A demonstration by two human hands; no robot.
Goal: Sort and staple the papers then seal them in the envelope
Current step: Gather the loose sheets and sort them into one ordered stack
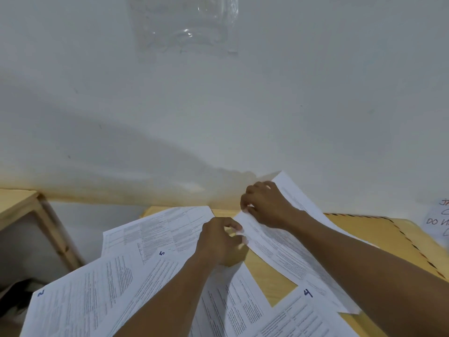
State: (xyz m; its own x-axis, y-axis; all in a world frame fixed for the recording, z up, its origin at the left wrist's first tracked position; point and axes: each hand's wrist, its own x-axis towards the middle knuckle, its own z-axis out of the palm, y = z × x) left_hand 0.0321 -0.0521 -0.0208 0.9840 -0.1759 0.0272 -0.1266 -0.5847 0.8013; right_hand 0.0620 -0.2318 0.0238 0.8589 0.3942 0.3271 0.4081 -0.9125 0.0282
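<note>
The sorting step is in hand. The right hand (pixel 264 205) pinches the raised sheet (pixel 279 242) at its far edge; the left hand (pixel 222 242) closes on the near corner. The envelope (pixel 379 242) lies beneath this sheet. Handwritten numbers are legible — 2, 5, 4 (left and front of it). Next move, by judgement: order the pages by number.

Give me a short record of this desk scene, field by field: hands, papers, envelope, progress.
right hand: grip pinching the lifted white printed sheet at its far edge
left hand: fingers on that sheet's near corner
numbered white sheets: 2, 5, 4, spread loose
manila envelope with striped border: flat, under the right forearm
progress: sorting; no stapler in view
</note>
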